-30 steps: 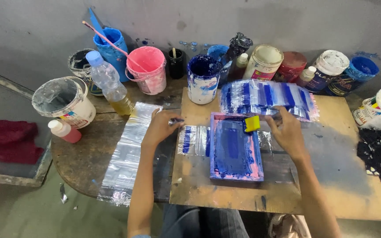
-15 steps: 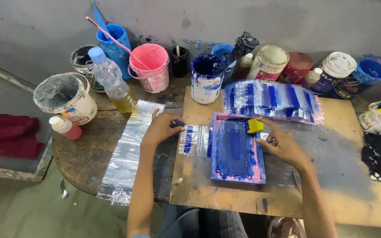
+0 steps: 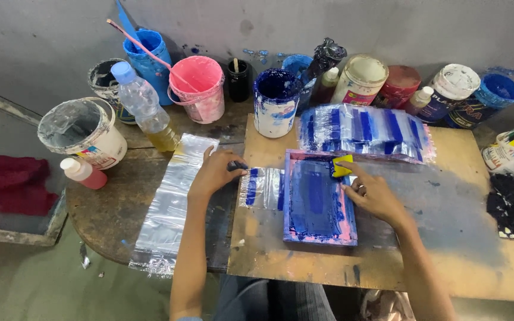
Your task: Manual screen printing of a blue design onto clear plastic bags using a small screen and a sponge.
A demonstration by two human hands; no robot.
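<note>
A pink-framed printing screen (image 3: pixel 318 199) smeared with blue ink lies on the wooden board (image 3: pixel 447 238). My right hand (image 3: pixel 373 193) grips a small yellow squeegee (image 3: pixel 341 167) at the screen's top right corner. My left hand (image 3: pixel 215 172) presses down on a clear plastic bag (image 3: pixel 261 187) with blue stripes, which sticks out from under the screen's left side. A stack of printed blue-striped bags (image 3: pixel 364 131) lies behind the screen.
A pile of blank clear bags (image 3: pixel 171 208) lies left of my left arm. Behind stand a blue ink pot (image 3: pixel 276 107), a pink bucket (image 3: pixel 196 89), a plastic bottle (image 3: pixel 144 107), a white bucket (image 3: pixel 84 134) and several paint jars (image 3: pixel 459 89).
My right hand with the squeegee has shifted slightly along the top of the screen. The left hand stays on the bag.
</note>
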